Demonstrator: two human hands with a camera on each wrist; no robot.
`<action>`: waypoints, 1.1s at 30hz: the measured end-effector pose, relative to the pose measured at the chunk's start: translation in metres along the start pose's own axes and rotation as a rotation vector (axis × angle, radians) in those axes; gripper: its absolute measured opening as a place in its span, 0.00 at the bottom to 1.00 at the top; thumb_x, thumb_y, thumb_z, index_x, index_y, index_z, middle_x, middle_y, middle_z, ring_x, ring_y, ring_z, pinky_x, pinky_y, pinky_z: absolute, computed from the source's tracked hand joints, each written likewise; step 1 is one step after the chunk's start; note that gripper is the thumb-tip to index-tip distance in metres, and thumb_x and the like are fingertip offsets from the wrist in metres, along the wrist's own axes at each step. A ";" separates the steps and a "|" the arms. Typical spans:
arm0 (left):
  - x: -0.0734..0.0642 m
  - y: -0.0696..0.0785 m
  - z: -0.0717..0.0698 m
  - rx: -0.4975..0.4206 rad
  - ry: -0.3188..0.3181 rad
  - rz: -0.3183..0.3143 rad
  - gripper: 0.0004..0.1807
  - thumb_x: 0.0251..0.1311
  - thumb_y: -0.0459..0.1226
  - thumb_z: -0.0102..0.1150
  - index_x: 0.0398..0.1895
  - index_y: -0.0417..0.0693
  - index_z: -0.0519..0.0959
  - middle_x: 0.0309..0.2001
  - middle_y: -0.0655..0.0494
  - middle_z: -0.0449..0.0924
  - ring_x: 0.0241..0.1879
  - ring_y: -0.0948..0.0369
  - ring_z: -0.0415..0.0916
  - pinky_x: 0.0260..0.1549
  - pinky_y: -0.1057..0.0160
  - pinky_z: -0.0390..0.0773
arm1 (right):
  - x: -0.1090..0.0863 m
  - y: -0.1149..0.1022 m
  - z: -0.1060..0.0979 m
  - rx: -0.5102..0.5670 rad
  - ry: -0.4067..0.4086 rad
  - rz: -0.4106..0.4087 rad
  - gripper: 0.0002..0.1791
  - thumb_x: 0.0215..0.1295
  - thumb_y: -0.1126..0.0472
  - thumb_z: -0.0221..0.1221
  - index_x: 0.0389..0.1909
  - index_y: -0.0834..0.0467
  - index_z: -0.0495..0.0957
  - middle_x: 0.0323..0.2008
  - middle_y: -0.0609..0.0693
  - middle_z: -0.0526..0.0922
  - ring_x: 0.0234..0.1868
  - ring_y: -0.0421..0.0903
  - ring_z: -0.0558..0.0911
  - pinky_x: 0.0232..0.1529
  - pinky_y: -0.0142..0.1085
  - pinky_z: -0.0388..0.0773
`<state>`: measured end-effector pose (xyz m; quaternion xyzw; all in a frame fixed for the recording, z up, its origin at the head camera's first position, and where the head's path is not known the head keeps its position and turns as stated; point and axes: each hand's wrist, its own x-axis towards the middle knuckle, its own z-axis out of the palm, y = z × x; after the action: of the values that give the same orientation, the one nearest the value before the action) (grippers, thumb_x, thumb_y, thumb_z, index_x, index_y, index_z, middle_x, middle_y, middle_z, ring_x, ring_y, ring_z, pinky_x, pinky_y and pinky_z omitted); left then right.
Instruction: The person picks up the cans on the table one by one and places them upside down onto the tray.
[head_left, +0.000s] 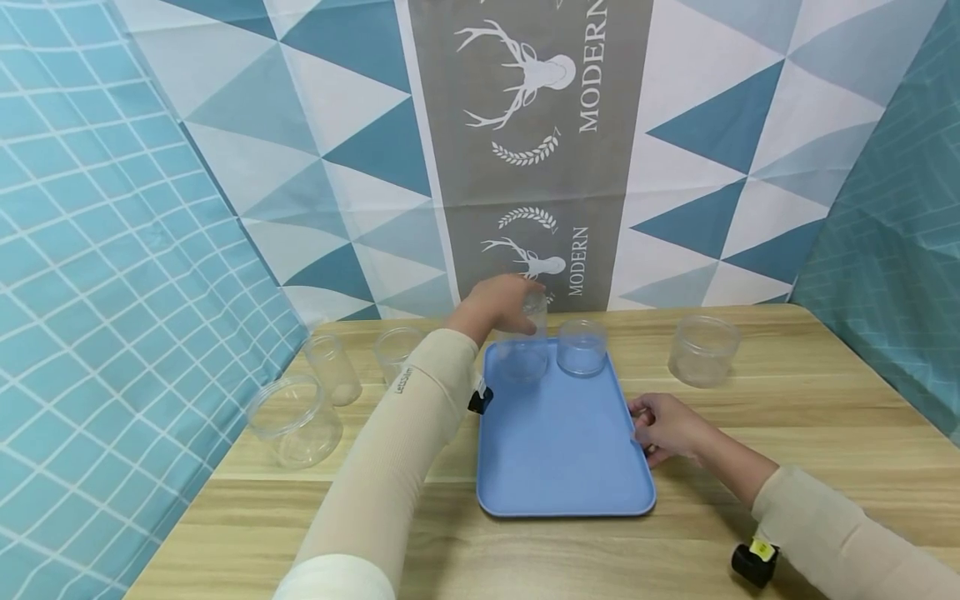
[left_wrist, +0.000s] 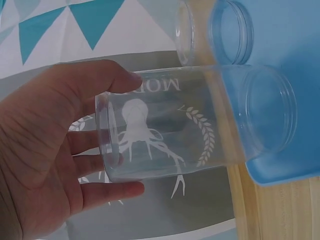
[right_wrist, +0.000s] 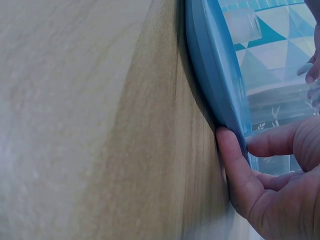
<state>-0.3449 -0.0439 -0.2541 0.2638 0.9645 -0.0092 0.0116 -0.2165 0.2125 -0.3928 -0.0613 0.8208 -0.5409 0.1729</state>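
A tall clear jar stands at the far left corner of the blue tray. My left hand grips it by its upper end, with thumb on one side and fingers round the other, as the left wrist view shows. Beside it on the tray sits a short clear jar. At the tray's right edge, my right hand pinches the rim between thumb and fingers. In the right wrist view, the tray's side runs up from those fingers, close over the table.
Left of the tray are a wide clear jar, a slim clear jar and another clear jar partly behind my left arm. A low clear jar stands at the right on the wooden table. Patterned cloth hangs behind.
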 end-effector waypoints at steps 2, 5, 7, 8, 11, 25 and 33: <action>-0.001 -0.001 0.001 -0.001 0.007 0.005 0.40 0.51 0.49 0.67 0.71 0.59 0.66 0.67 0.57 0.68 0.66 0.55 0.64 0.61 0.52 0.68 | 0.000 0.000 0.000 0.000 0.000 -0.001 0.29 0.57 0.78 0.51 0.59 0.83 0.57 0.31 0.57 0.70 0.27 0.48 0.77 0.27 0.45 0.84; -0.001 0.000 0.001 -0.001 0.015 0.014 0.40 0.52 0.48 0.67 0.71 0.59 0.67 0.68 0.56 0.68 0.66 0.55 0.64 0.62 0.54 0.68 | 0.000 0.000 0.000 0.006 -0.005 0.000 0.28 0.57 0.78 0.50 0.59 0.83 0.57 0.31 0.57 0.69 0.28 0.48 0.77 0.28 0.46 0.84; -0.001 0.000 0.001 -0.009 0.017 0.021 0.40 0.52 0.47 0.67 0.71 0.58 0.66 0.68 0.55 0.67 0.67 0.55 0.64 0.63 0.55 0.67 | 0.000 0.000 -0.001 0.007 -0.002 0.001 0.29 0.56 0.78 0.50 0.59 0.82 0.57 0.31 0.57 0.69 0.28 0.48 0.77 0.28 0.45 0.84; -0.001 0.000 0.002 -0.016 0.018 0.024 0.40 0.52 0.47 0.67 0.71 0.57 0.66 0.68 0.54 0.67 0.67 0.54 0.63 0.63 0.55 0.66 | 0.000 0.000 -0.001 0.006 -0.001 0.001 0.29 0.56 0.78 0.51 0.59 0.82 0.57 0.31 0.57 0.70 0.28 0.48 0.77 0.28 0.45 0.84; -0.001 0.000 0.002 -0.036 0.023 0.032 0.42 0.52 0.47 0.68 0.72 0.56 0.65 0.70 0.52 0.65 0.68 0.52 0.61 0.65 0.54 0.65 | 0.000 0.001 -0.001 0.003 0.007 0.005 0.29 0.56 0.78 0.51 0.59 0.82 0.57 0.31 0.57 0.70 0.28 0.48 0.77 0.27 0.45 0.84; -0.017 -0.005 0.001 0.004 0.214 0.088 0.38 0.54 0.55 0.65 0.67 0.51 0.69 0.67 0.47 0.66 0.66 0.49 0.63 0.61 0.50 0.69 | 0.000 0.002 0.004 0.021 0.020 -0.009 0.30 0.53 0.77 0.51 0.59 0.83 0.58 0.31 0.57 0.71 0.27 0.47 0.77 0.26 0.43 0.84; -0.030 -0.004 0.006 0.024 0.338 0.135 0.33 0.55 0.56 0.63 0.62 0.53 0.74 0.61 0.51 0.70 0.59 0.51 0.67 0.52 0.51 0.76 | 0.000 0.001 0.005 0.021 0.025 -0.002 0.32 0.51 0.77 0.51 0.59 0.83 0.58 0.31 0.56 0.70 0.27 0.47 0.76 0.26 0.43 0.83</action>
<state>-0.3208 -0.0632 -0.2592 0.3259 0.9326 0.0245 -0.1533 -0.2147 0.2091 -0.3953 -0.0538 0.8171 -0.5504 0.1626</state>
